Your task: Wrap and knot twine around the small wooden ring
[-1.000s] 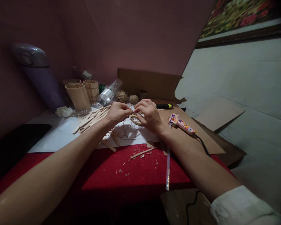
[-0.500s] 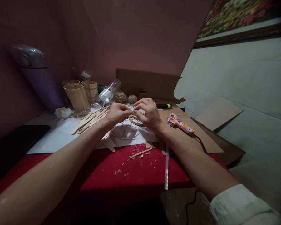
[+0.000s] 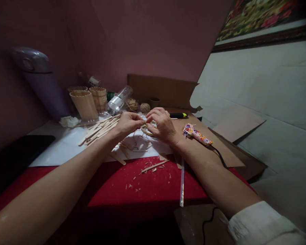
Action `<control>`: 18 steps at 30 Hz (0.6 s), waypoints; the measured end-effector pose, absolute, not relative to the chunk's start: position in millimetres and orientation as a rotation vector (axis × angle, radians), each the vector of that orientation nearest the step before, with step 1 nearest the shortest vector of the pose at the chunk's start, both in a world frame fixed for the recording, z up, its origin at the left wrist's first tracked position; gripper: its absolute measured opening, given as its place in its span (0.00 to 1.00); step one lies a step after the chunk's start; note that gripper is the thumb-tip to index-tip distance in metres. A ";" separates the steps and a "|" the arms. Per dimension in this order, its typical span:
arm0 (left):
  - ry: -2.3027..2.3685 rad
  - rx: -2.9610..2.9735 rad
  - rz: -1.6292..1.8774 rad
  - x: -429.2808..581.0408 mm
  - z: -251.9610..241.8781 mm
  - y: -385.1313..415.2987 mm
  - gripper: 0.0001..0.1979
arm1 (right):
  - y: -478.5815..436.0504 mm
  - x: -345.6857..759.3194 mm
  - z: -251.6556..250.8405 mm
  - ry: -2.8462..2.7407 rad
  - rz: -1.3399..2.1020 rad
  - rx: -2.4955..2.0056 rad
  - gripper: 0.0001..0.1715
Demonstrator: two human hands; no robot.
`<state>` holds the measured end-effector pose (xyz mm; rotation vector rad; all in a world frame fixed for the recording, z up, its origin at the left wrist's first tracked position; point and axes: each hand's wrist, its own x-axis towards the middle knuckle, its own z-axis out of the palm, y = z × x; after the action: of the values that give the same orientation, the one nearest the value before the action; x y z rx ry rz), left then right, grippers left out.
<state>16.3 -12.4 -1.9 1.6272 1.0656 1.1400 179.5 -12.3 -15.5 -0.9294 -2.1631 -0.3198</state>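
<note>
A thin pale strand (image 3: 144,121) sits pinched between both hands over the middle of the table, too fine to tell what it is made of. The left hand (image 3: 129,123) closes thumb and forefinger narrowly on its left end. The right hand (image 3: 162,125) does the same on its right end, its other fingers curled. Just beneath the right hand, one tan ring (image 3: 146,129) lies on the white paper (image 3: 56,149), partly hidden by the fingers.

Left of the hands lies one loose pile of flat sticks (image 3: 99,128); a few more sticks and splinters are scattered nearer, on the red cloth (image 3: 148,187). Far left of the pile stand two stick cups (image 3: 84,104), side by side. Right of them, one clear bottle (image 3: 117,100) lies on its side. Beside it are two twine balls (image 3: 132,104) and one small brown cup (image 3: 154,102).

Right of the hands, one black and yellow pen (image 3: 177,115) lies far, and one flowered glue gun (image 3: 197,134) rests on cardboard (image 3: 226,156) close to the right wrist. One clear glue stick (image 3: 182,182) lies near, along the cloth. One purple lamp (image 3: 40,81) stands at the far left.
</note>
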 end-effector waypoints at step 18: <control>0.992 1.560 1.079 11.5 -1.9 -11.0 0.08 | -7.8 179.9 -17.2 -2.176 -0.273 -0.898 0.02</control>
<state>11.5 -11.0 -1.9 1.5599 0.9917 1.0787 179.9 -7.8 -17.2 -0.8983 -2.1758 -0.2725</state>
